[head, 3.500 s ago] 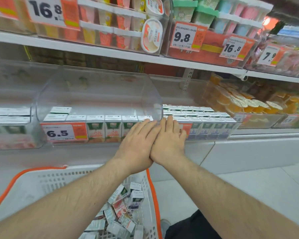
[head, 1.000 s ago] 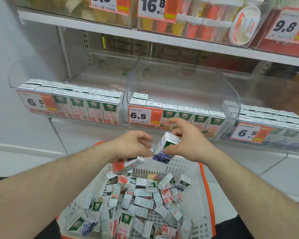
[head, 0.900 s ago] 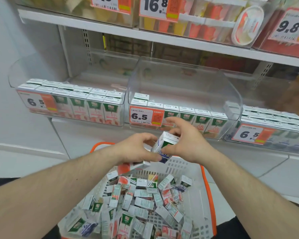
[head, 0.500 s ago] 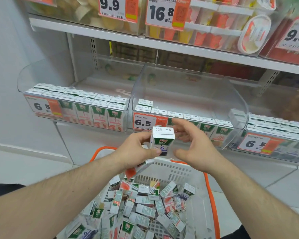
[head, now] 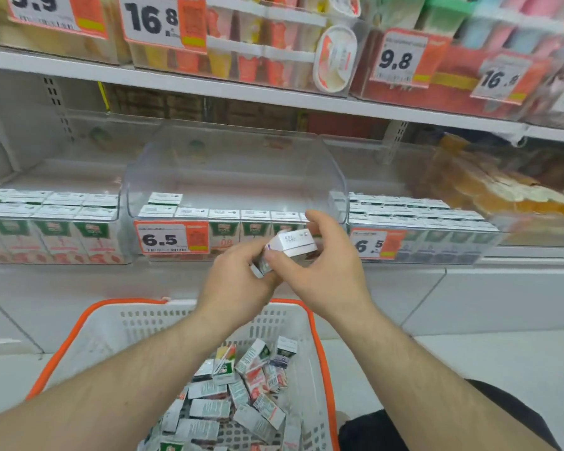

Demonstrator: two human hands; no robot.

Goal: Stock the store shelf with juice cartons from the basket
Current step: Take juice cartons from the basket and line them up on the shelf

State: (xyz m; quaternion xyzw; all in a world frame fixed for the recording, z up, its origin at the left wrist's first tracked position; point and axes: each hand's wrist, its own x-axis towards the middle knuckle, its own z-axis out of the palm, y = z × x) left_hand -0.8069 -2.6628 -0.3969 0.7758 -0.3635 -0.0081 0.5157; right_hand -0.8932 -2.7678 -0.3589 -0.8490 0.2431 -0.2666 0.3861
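A small white juice carton (head: pixel 294 245) lies tilted on its side between both hands, just in front of the middle clear shelf bin (head: pixel 235 167). My left hand (head: pixel 238 283) grips its lower left end. My right hand (head: pixel 328 271) closes on it from the right, thumb on the near face and fingers over the top. A second carton may sit under my left fingers, but this is unclear. The bin holds one front row of green-label cartons (head: pixel 256 221) and two more behind at the left. Below, the white basket (head: pixel 111 327) with an orange rim holds several loose cartons (head: pixel 235 397).
A 6.5 price tag (head: pixel 171 239) hangs on the middle bin's front. The left bin (head: pixel 52 222) and right bin (head: pixel 437 222) are packed with cartons. The shelf above (head: pixel 274 99) carries cups and tubs. White floor lies to the right of the basket.
The carton stood upright in my left hand with my right hand open beside it; now it is tipped sideways and higher, close to the bin front, with my right hand closed on it.
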